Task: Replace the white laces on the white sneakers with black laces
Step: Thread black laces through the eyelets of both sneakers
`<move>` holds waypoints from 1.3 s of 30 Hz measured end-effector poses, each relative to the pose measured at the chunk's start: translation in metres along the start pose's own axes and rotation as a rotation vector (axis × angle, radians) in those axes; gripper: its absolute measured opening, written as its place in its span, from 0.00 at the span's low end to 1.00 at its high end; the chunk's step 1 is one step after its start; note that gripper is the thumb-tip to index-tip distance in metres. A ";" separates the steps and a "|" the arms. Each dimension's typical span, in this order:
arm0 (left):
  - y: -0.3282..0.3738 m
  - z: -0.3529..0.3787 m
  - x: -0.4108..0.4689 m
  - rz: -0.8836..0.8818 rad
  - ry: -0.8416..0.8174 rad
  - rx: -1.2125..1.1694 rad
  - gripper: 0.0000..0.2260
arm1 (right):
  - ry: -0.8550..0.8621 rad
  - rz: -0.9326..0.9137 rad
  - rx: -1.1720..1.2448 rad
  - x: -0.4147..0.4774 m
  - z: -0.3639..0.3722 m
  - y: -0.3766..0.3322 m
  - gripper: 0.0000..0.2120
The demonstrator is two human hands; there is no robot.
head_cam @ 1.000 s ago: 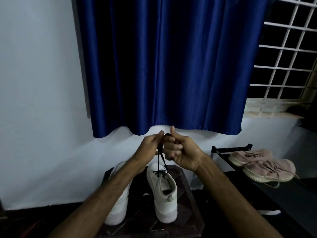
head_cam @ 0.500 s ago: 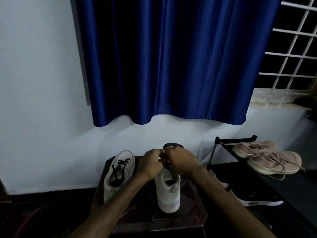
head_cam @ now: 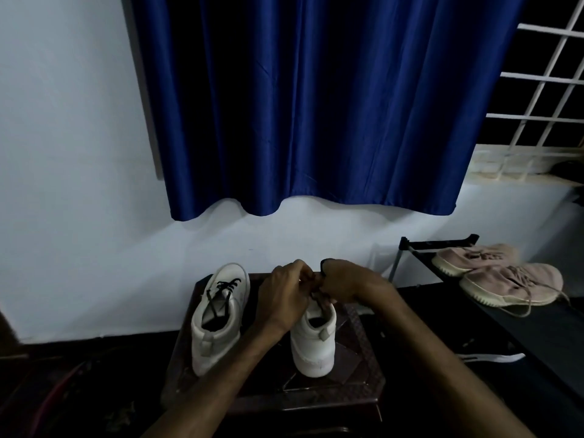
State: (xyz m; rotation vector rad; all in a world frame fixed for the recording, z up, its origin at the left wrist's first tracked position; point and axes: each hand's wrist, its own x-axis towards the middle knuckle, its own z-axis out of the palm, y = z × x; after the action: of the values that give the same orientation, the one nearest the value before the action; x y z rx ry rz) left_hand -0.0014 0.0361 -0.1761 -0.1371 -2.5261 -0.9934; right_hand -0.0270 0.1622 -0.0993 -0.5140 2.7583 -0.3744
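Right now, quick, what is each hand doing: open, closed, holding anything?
Left hand: closed, pinching the black lace above the white sneaker.
Right hand: closed on the same black lace, a loop showing above its knuckles.

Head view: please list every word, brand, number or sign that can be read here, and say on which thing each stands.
None can be read.
Left white sneaker: no mark shows on heel or side.
Right white sneaker: heel tab plain; left hand and right hand, gripping the black lace, hide its front.
Pink sneakers: no readable mark.
Black shoe under the rack: too dark to tell.
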 end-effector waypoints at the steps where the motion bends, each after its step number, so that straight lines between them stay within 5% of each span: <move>1: 0.002 0.001 -0.001 0.009 -0.012 0.017 0.06 | 0.044 -0.018 -0.189 -0.003 0.004 -0.005 0.07; 3: 0.006 0.001 -0.002 0.059 -0.044 0.120 0.08 | 0.056 -0.010 -0.471 -0.007 0.012 -0.013 0.12; 5: 0.009 0.001 -0.003 0.113 -0.051 0.178 0.07 | -0.045 0.024 -0.485 -0.007 0.008 -0.015 0.13; 10: -0.004 -0.003 0.006 0.109 -0.396 -0.543 0.21 | -0.338 -0.061 0.304 0.009 -0.012 0.010 0.16; 14: -0.013 -0.008 0.014 0.090 -0.451 -0.665 0.18 | -0.519 -0.247 0.405 0.011 -0.019 0.024 0.10; 18: -0.020 -0.005 0.019 0.068 -0.482 -0.622 0.18 | -0.691 -0.370 0.616 0.018 -0.021 0.041 0.18; 22: -0.019 -0.002 0.019 0.107 -0.402 -0.478 0.14 | -0.504 -0.343 0.740 0.020 -0.010 0.042 0.27; 26: -0.023 0.002 0.021 0.135 -0.291 -0.330 0.08 | 0.001 -0.244 0.734 0.014 0.008 0.028 0.30; 31: -0.023 0.002 0.018 0.156 -0.270 -0.257 0.06 | 0.492 -0.209 0.379 0.016 0.039 0.012 0.31; 33: -0.028 0.004 0.018 0.150 -0.308 -0.227 0.07 | 0.367 -0.127 0.575 0.015 0.035 0.014 0.28; 36: -0.023 0.003 0.015 0.159 -0.328 -0.196 0.14 | -0.219 -0.079 1.076 0.006 0.005 0.028 0.18; 39: -0.020 0.005 0.009 0.156 -0.335 -0.219 0.11 | -0.180 -0.102 0.942 0.006 0.002 0.032 0.17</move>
State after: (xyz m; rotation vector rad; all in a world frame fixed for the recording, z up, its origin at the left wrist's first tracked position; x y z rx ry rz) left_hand -0.0157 0.0241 -0.1878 -0.6017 -2.6371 -1.2688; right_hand -0.0420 0.1887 -0.1122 -0.3927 2.0529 -1.4468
